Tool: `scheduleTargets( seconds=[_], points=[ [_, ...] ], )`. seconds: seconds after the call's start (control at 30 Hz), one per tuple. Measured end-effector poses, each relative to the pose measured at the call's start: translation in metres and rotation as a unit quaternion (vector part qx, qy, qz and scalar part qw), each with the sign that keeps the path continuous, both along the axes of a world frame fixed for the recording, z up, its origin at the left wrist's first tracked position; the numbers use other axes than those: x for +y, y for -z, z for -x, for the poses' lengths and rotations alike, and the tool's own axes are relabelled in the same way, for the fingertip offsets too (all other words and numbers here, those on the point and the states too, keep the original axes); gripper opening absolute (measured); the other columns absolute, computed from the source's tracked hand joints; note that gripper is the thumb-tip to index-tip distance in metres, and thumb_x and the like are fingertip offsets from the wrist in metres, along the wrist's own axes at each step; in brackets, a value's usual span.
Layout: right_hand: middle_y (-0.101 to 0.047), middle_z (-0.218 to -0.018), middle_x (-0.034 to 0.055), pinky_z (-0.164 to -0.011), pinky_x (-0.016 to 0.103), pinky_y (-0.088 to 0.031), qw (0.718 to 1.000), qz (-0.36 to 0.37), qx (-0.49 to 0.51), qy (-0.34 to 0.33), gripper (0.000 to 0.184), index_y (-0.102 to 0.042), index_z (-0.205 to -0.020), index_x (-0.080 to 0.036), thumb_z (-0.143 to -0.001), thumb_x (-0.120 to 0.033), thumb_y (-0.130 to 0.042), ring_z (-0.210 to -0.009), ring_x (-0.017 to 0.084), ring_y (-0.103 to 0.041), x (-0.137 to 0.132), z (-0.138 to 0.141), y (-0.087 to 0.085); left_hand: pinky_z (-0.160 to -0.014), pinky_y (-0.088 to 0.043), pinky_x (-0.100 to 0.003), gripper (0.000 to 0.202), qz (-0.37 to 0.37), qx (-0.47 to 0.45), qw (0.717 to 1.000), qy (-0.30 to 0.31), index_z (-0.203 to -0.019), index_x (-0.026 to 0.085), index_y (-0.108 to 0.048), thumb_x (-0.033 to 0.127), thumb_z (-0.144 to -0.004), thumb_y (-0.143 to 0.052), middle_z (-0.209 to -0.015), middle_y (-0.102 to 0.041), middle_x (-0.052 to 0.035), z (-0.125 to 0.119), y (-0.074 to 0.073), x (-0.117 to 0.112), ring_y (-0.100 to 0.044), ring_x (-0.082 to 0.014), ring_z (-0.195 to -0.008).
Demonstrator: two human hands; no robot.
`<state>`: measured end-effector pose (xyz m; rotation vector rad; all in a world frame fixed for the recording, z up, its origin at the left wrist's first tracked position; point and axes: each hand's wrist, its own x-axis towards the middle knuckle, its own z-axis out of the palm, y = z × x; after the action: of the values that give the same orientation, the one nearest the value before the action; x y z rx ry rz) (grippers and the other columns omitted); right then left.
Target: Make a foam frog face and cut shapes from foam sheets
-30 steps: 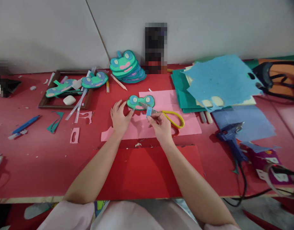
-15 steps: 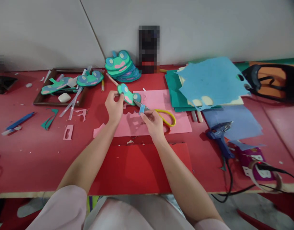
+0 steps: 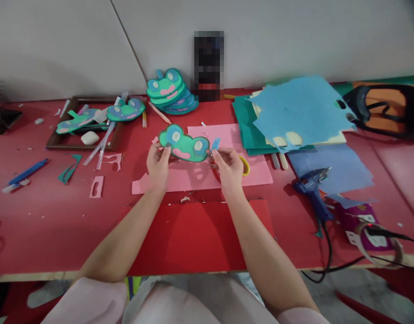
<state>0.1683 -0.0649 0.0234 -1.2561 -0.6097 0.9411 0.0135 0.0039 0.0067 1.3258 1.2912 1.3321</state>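
Observation:
My left hand (image 3: 157,171) pinches the left end of a green foam frog face (image 3: 189,150) with blue eyes and a pink mouth. The face is tilted up toward me above a pink foam sheet (image 3: 247,173). At its right end, my right hand (image 3: 231,173) has thumb and fingers closed on a small light-blue strip (image 3: 215,143), close to the frog's eye. Scissors with a yellow handle loop (image 3: 246,166) and a red one show around the right hand; their blades are mostly hidden, and whether the hand grips them is unclear.
Finished frog faces (image 3: 166,90) are stacked by the wall. A brown tray (image 3: 51,143) holds more faces and glue sticks. Foam sheets (image 3: 294,114), a blue glue gun (image 3: 314,193) with its cable and a purple box (image 3: 362,220) lie right. A red board (image 3: 200,238) lies in front.
The frog face has turned flatter toward me and shifted right. My right hand has moved right with the blue strip, now upright, and the scissors' handles have swung apart around it.

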Motion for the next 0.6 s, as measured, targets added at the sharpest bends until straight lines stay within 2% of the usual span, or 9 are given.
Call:
scheduleTargets(
  seconds=[0.07, 0.17, 0.3, 0.4, 0.5, 0.6],
  points=[
    [-0.066, -0.08, 0.0002, -0.054, 0.025, -0.051, 0.999, 0.002, -0.017, 0.031, 0.023, -0.053, -0.084, -0.023, -0.074, -0.04, -0.063, -0.064, 0.012, -0.062, 0.001, -0.005, 0.0, -0.056, -0.05, -0.024, 0.032, 0.019, -0.005, 0.999, 0.026, -0.089, 0.023, -0.052, 0.053, -0.077, -0.055, -0.078, -0.063, 0.0006, -0.001, 0.007, -0.001, -0.063, -0.0116, -0.064],
    [-0.065, -0.078, -0.0006, -0.053, 0.024, -0.049, 0.998, 0.0, -0.046, 0.048, 0.023, -0.057, -0.085, -0.023, -0.073, -0.041, -0.064, -0.064, 0.012, -0.06, 0.0, -0.009, -0.001, -0.063, -0.052, -0.025, 0.031, 0.014, -0.011, 0.999, 0.041, -0.089, 0.023, -0.056, 0.052, -0.076, -0.058, -0.082, -0.064, -0.0011, 0.0, 0.006, 0.0, -0.065, -0.0138, -0.074],
    [-0.061, -0.072, -0.0025, -0.05, 0.023, -0.044, 0.997, 0.005, -0.068, 0.026, 0.02, -0.063, -0.085, -0.023, -0.074, -0.039, -0.065, -0.057, 0.009, -0.054, -0.002, -0.009, -0.003, -0.052, -0.049, -0.024, 0.03, 0.028, -0.012, 0.998, 0.061, -0.089, 0.025, -0.058, 0.053, -0.078, -0.055, -0.065, -0.057, 0.002, 0.002, -0.004, -0.001, -0.061, -0.0124, -0.058],
    [-0.059, -0.071, -0.0031, -0.05, 0.022, -0.043, 0.996, 0.016, -0.082, -0.009, 0.019, -0.065, -0.084, -0.022, -0.074, -0.038, -0.065, -0.053, 0.007, -0.05, -0.003, -0.005, -0.001, -0.044, -0.044, -0.022, 0.029, 0.029, -0.005, 0.998, 0.059, -0.089, 0.025, -0.058, 0.053, -0.078, -0.056, -0.06, -0.053, 0.0033, 0.004, -0.007, -0.003, -0.054, -0.0094, -0.048],
    [-0.063, -0.077, -0.0017, -0.056, 0.023, -0.047, 0.996, 0.02, -0.081, -0.036, 0.019, -0.065, -0.081, -0.021, -0.072, -0.038, -0.067, -0.061, 0.009, -0.055, -0.003, -0.002, 0.001, -0.041, -0.04, -0.021, 0.028, 0.028, 0.0, 0.998, 0.058, -0.086, 0.025, -0.058, 0.052, -0.078, -0.057, -0.059, -0.051, 0.0036, 0.004, -0.008, -0.003, -0.05, -0.008, -0.045],
    [-0.065, -0.081, -0.0004, -0.06, 0.025, -0.052, 0.997, 0.033, -0.053, -0.04, 0.02, -0.063, -0.079, -0.021, -0.071, -0.038, -0.069, -0.068, 0.011, -0.059, -0.004, 0.002, 0.002, -0.047, -0.042, -0.021, 0.026, 0.01, 0.019, 0.998, 0.056, -0.08, 0.023, -0.058, 0.049, -0.078, -0.058, -0.061, -0.053, 0.0033, 0.004, -0.01, -0.005, -0.052, -0.0087, -0.052]
  ],
)
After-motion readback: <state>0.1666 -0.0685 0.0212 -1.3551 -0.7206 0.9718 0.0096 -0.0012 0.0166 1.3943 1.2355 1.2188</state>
